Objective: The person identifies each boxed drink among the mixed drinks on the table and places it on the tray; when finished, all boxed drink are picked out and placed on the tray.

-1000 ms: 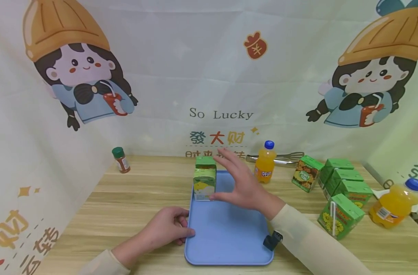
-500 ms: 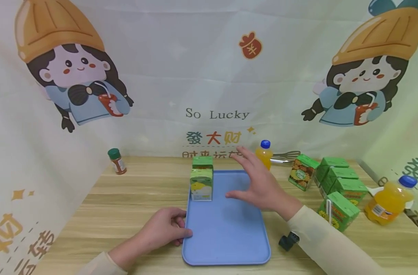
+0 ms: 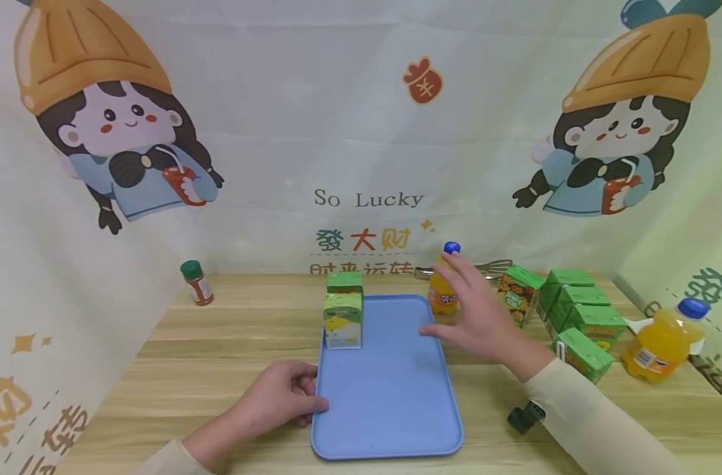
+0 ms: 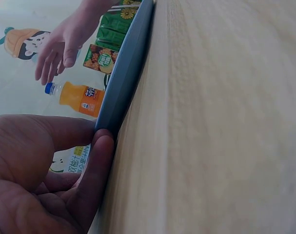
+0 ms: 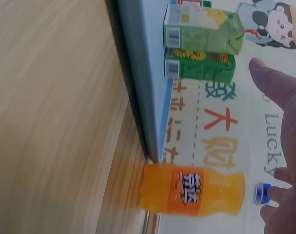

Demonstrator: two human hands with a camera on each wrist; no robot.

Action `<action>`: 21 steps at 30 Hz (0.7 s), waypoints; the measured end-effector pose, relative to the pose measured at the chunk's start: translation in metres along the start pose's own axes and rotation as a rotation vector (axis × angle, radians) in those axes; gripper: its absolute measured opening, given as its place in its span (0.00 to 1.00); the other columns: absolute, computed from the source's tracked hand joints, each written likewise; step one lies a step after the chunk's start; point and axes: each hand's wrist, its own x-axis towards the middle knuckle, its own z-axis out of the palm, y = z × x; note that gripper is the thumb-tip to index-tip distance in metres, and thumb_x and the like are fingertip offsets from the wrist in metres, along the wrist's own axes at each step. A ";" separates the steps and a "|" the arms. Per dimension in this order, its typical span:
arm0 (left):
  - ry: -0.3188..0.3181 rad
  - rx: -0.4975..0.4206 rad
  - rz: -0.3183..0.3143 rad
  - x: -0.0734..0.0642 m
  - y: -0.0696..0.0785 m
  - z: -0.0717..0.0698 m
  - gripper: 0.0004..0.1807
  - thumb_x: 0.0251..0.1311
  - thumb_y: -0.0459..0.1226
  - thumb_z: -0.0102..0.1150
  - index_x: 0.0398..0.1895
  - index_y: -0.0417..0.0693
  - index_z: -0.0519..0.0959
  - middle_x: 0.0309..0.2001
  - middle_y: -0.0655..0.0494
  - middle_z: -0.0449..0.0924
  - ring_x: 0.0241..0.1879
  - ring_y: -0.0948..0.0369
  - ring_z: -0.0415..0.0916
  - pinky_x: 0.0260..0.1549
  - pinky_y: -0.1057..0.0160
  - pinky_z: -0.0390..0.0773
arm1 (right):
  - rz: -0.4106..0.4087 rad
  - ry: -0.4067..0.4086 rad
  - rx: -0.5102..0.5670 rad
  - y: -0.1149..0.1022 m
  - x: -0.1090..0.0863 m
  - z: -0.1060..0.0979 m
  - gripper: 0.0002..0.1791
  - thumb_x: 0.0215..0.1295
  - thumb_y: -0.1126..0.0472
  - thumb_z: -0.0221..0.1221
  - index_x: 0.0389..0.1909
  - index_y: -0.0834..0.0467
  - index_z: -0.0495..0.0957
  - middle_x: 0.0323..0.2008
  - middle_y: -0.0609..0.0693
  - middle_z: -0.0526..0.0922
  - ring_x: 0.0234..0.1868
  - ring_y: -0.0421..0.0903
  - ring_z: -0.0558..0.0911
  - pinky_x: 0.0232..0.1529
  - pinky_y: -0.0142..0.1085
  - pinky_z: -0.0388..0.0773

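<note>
Across the wood-grained surface [image 3: 236, 330] lies a blue tray [image 3: 390, 402], its left edge pinched in the person's left grip [image 3: 286, 396]. The right grip [image 3: 485, 323], the nearer one to the orange drink bottle [image 3: 441, 293], holds nothing, thumb spread from fingers. That bottle stands upright beside the tray's far right corner, ahead and slightly left of the right palm; whether fingertips touch its blue cap [image 3: 451, 247], I can't tell.
</note>
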 end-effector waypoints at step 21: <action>0.005 0.005 -0.009 0.002 0.000 0.001 0.38 0.59 0.29 0.83 0.66 0.15 0.75 0.35 0.51 0.83 0.26 0.56 0.86 0.24 0.57 0.91 | 0.135 0.054 -0.136 0.021 -0.014 -0.025 0.60 0.53 0.44 0.87 0.81 0.62 0.67 0.83 0.70 0.60 0.80 0.74 0.65 0.75 0.74 0.68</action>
